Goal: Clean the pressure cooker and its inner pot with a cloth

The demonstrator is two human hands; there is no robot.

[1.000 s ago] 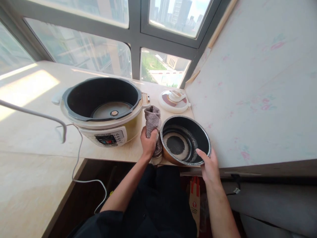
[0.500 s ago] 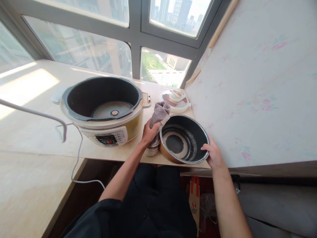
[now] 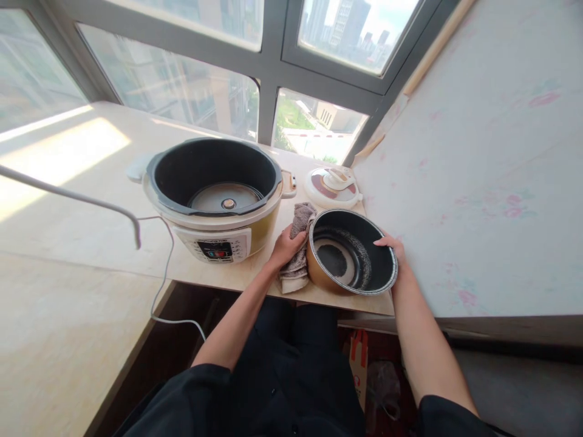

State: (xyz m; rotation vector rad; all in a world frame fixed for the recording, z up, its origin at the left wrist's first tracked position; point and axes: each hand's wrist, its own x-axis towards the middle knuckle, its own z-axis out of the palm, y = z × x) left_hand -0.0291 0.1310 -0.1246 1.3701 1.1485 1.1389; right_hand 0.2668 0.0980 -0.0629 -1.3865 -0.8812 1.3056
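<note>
beige and smooth, the desk (image 3: pixel 68 261) runs to the grey-framed window (image 3: pixel 271 60) along its far edge, and its right edge meets a white wall (image 3: pixel 496 158) with faint pink flowers. the big cooker (image 3: pixel 268 230), cream and gold outside and dark within, sits open on the desk, well in from the near edge. to its right, close to the desk's near right corner, is the smaller inner pot (image 3: pixel 319 273), tan outside and black inside, with a pale ring worn on its bottom. the round lid (image 3: pixel 328 193), white and maroon, lies near the far right corner, just behind the pot. the brownish towel (image 3: pixel 298 267) is bunched between cooker and pot, by the near edge, against the pot's left side. the left hand (image 3: pixel 286 247) has its fingers closed round the towel. the right hand (image 3: pixel 394 250) grips the pot's right rim, thumb over the top; its other fingers are mostly hidden behind the wall of the pot.
</note>
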